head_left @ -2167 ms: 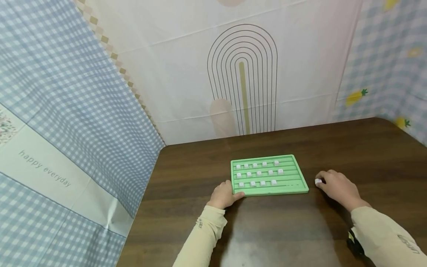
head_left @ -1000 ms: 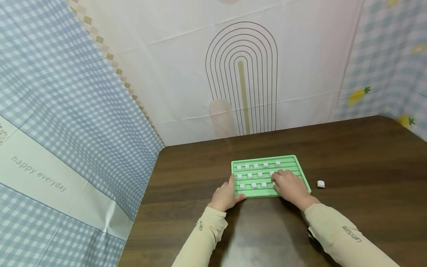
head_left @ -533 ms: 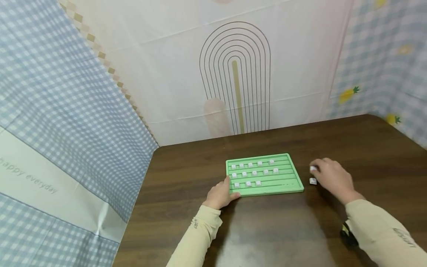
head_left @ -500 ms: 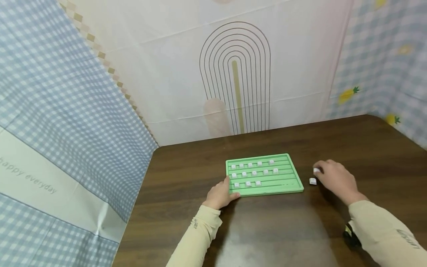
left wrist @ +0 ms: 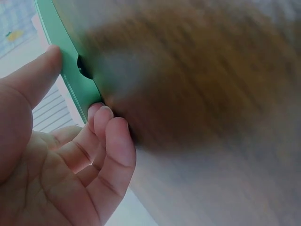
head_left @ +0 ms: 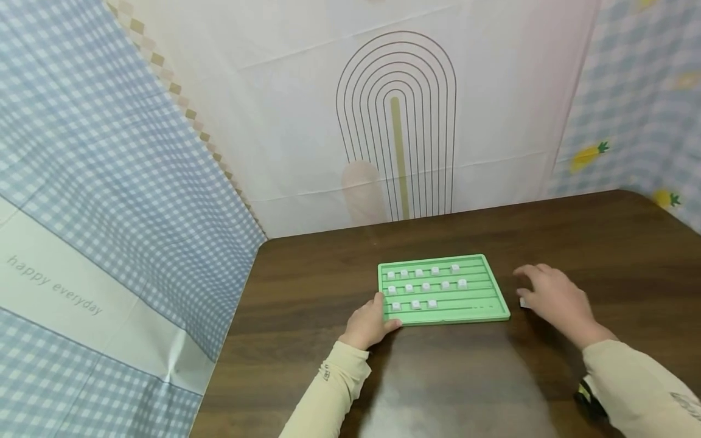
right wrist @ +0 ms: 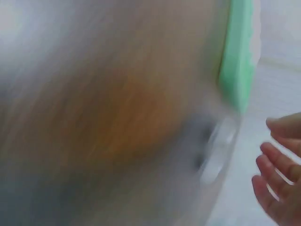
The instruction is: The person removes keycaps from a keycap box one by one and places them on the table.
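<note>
A green tray [head_left: 465, 313] with raised rails lies on the table, holding rows of small white keycaps [head_left: 426, 286]; the front row has three. My left hand [head_left: 366, 322] grips its near left corner. In the left wrist view the thumb presses one side of the tray [left wrist: 70, 61], and curled fingers touch its lower edge. Right of the tray, my right hand [head_left: 560, 304] hovers with fingers apart, partly hiding a white keycap [head_left: 523, 302] on the table. Two blurred keycaps [right wrist: 214, 165] appear in the right wrist view, clear of the fingers [right wrist: 273, 172].
The dark wooden table [head_left: 438, 377] has its back edge against a hanging cloth [head_left: 306, 121]. A blue checked cloth [head_left: 181, 182] hangs at the left, and another stands behind the right corner.
One keycap has gone from the right end of the tray's front row. My right hand moved from the tray to the table at right and let go of the keycap it pinched. The left hand stayed.
</note>
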### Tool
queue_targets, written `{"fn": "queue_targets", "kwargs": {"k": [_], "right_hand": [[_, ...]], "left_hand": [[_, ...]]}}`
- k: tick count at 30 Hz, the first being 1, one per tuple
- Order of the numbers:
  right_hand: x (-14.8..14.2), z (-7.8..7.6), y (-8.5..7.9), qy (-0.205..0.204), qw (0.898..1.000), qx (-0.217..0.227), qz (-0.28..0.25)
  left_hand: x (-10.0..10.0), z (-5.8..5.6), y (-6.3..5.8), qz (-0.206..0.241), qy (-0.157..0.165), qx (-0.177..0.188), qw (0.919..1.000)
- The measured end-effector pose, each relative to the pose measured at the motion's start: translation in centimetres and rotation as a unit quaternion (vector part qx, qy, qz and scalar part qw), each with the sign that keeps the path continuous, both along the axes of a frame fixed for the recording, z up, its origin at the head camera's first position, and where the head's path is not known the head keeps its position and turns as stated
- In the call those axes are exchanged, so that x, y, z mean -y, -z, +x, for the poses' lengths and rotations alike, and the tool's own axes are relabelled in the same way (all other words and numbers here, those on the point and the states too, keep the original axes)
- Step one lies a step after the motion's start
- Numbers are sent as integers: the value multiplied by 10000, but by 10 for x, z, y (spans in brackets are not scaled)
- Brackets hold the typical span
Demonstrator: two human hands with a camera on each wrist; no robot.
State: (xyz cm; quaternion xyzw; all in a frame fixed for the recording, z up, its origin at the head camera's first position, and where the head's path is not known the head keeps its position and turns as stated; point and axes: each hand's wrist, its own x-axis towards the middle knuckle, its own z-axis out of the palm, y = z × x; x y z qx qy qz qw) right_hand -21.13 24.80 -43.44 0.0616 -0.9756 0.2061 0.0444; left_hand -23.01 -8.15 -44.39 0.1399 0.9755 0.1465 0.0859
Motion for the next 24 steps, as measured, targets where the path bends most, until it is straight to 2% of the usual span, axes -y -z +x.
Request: {"fn": "queue_targets", "kwargs": {"k": [3, 6, 9, 14, 19, 24], "right_hand": [[36, -9, -4, -541, 9982, -243, 27], [75, -16, -1, -1095, 9936, -270, 42], [103, -21, 5, -1389, 9899, -265, 103], [122, -22, 15, -1402, 9887, -409, 351], [127, -23, 20, -1364, 9871, -689, 473], [130, -24, 22, -1334, 9867, -778, 498]], "left_hand": [[0, 0, 0, -8, -34, -34, 10000], [1, -1, -1, -9, -10, -3, 10000], [0, -1, -2, 19, 20, 36, 10000], [-4, 1, -3, 43, 47, 83, 9999], [-4, 0, -1, 37, 41, -2, 10000], [1, -2, 0, 7, 100, -35, 9999]]}}
